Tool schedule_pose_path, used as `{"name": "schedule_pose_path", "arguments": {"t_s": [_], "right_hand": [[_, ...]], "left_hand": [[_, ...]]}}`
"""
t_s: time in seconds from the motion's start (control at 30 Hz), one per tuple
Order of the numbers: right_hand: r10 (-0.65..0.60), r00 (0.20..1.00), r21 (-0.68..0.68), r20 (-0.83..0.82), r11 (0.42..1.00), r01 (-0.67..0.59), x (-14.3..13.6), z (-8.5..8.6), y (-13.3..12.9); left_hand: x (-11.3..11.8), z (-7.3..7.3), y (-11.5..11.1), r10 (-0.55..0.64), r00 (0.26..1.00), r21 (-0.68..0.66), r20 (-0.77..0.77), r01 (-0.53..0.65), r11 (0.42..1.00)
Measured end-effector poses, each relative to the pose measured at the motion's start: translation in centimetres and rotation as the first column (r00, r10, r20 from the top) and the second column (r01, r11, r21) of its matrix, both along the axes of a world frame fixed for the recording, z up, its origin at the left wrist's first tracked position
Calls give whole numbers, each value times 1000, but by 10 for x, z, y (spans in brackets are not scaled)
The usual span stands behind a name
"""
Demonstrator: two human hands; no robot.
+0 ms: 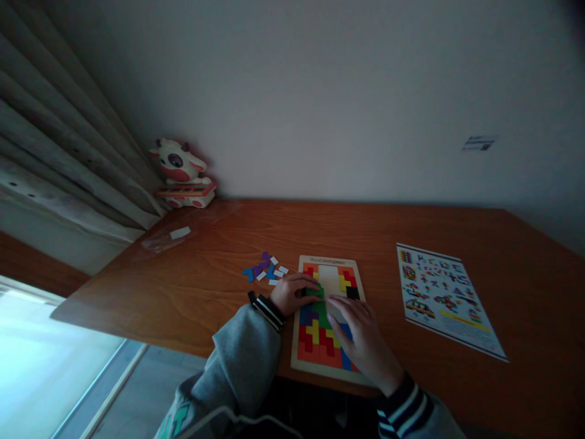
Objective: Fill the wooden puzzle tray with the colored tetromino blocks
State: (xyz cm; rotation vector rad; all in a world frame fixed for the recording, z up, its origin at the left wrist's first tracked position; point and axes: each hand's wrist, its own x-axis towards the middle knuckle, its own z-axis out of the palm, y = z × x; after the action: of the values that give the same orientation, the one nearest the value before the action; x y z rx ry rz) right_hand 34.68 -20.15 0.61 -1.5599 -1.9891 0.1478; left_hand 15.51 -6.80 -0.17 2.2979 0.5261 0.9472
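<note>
A wooden puzzle board (336, 377) lies before me, partly filled with coloured block pieces, with bare pale board showing near its top middle. My left hand (292, 294) rests over the board's left edge, fingers stretched and slightly apart, their tips touching a green puzzle piece (315, 293). Above the board's right half is my right hand (363, 335), its thumb apart from the extended fingers, tips near the green pieces in the middle. I see nothing held in it, though the palm side is hidden. Both hands cover some pieces.
Loose purple, blue and white pieces (262, 269) lie left of the board. A printed pattern sheet (450, 299) is on the right. At the back left stand a cow-shaped toy keyboard (185, 192) and a clear plastic bag (159, 242). A wall borders the wooden table (205, 292).
</note>
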Motion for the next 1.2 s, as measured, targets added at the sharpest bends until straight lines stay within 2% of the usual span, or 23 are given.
{"name": "schedule_pose_path", "arguments": {"t_s": [0.17, 0.33, 0.4, 0.53, 0.8, 0.97, 1.13, 1.2], "right_hand": [[10, 997, -37, 81, 999, -7, -5, -1, 4], [76, 989, -50, 127, 996, -70, -11, 0, 8], [65, 988, -47, 139, 997, -59, -12, 1, 9], [27, 989, -38, 148, 999, -21, -10, 4, 9], [60, 991, -23, 118, 998, -58, -12, 3, 7], [-12, 996, 21, 89, 1000, 10, -4, 1, -2], [47, 995, -22, 90, 999, -46, -4, 2, -4], [28, 996, -22, 84, 999, -26, -7, 4, -1]], "left_hand": [[0, -1, 1, 22, 1000, -3, -3, -22, 1000], [-2, -4, 4, 235, 972, 10, 5, -236, 972], [-2, -5, 5, 291, 957, 14, 18, -291, 957], [-2, -5, 6, 278, 960, 20, 33, -278, 960], [-3, -6, 5, 281, 960, 14, 14, -281, 960], [-3, -9, 6, 273, 962, 8, 8, -273, 962], [-3, -8, 5, 264, 965, 10, 6, -264, 964], [-3, -7, 5, 259, 966, 12, 2, -259, 966]]}}
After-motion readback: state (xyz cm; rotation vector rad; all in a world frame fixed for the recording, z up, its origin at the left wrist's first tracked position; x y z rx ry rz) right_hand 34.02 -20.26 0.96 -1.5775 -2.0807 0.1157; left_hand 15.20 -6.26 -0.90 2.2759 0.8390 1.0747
